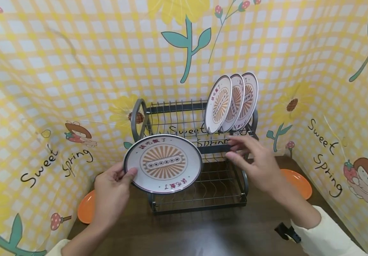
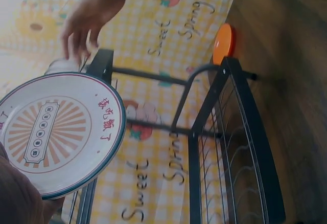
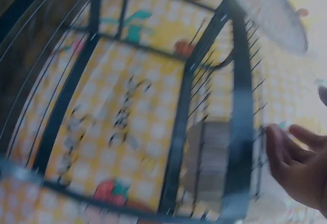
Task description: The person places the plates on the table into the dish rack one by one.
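My left hand [image 1: 113,192] pinches a white patterned plate [image 1: 163,164] at its left rim, thumb on the face. The plate is tilted in front of the left part of a dark two-tier dish rack [image 1: 200,205]. Three similar plates [image 1: 218,105] lean upright side by side at the right end of the upper tier. My right hand [image 1: 260,165] holds nothing; its fingers are spread loosely near the rack's front bar, below those plates. In the left wrist view the held plate [image 2: 64,132] covers part of the rack.
An orange plate [image 1: 86,208] lies on the brown table [image 1: 196,234] at the left, another orange plate [image 1: 297,183] at the right. Yellow checked cloth [image 1: 101,53] hangs behind and on both sides. A small black object [image 1: 287,233] shows by the right sleeve.
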`<act>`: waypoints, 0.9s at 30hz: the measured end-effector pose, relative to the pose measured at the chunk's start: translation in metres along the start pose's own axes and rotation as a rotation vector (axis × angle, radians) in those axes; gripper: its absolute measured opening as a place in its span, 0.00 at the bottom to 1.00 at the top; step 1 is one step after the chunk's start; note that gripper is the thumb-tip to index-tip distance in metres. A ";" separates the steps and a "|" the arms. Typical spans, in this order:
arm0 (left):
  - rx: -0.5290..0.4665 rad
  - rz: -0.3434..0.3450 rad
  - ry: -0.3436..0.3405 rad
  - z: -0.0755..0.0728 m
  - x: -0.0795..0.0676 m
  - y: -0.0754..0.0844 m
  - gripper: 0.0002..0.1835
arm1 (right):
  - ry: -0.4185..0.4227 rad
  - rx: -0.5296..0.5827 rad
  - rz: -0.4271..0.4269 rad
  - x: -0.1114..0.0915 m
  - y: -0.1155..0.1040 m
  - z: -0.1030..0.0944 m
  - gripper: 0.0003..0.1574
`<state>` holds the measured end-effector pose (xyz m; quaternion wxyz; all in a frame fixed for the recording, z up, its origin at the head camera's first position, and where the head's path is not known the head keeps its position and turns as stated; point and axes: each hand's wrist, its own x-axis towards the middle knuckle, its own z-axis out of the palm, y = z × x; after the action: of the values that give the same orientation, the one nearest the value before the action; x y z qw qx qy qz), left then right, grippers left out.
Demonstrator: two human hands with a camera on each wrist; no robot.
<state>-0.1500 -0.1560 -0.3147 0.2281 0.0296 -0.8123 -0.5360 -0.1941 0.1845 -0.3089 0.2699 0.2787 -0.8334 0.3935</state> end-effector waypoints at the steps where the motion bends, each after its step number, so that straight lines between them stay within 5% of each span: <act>1: 0.007 -0.004 -0.015 0.003 0.000 0.002 0.07 | -0.071 0.030 0.036 0.000 -0.006 0.002 0.28; 4: 0.006 -0.037 -0.080 0.012 -0.001 0.010 0.08 | -0.213 0.096 0.103 0.001 -0.021 0.010 0.36; 7: -0.027 -0.083 -0.147 0.018 0.000 0.017 0.09 | -0.263 0.106 0.118 0.001 -0.030 0.016 0.32; 12: -0.077 -0.113 -0.192 0.023 0.000 0.028 0.10 | -0.178 0.000 0.078 0.002 -0.037 0.020 0.15; 21: -0.064 -0.027 -0.227 0.014 0.003 0.035 0.13 | -0.089 -0.019 0.072 0.007 -0.042 0.017 0.09; 24: 0.042 0.105 -0.252 0.013 0.006 0.035 0.13 | -0.043 -0.012 0.048 0.008 -0.044 0.014 0.06; 27: 0.230 0.391 -0.249 0.011 0.009 0.032 0.20 | 0.009 0.039 0.022 0.008 -0.046 0.009 0.04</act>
<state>-0.1560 -0.1362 -0.2872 0.2207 -0.1685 -0.8799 -0.3856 -0.1706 0.1508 -0.2847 0.2636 0.2729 -0.8274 0.4140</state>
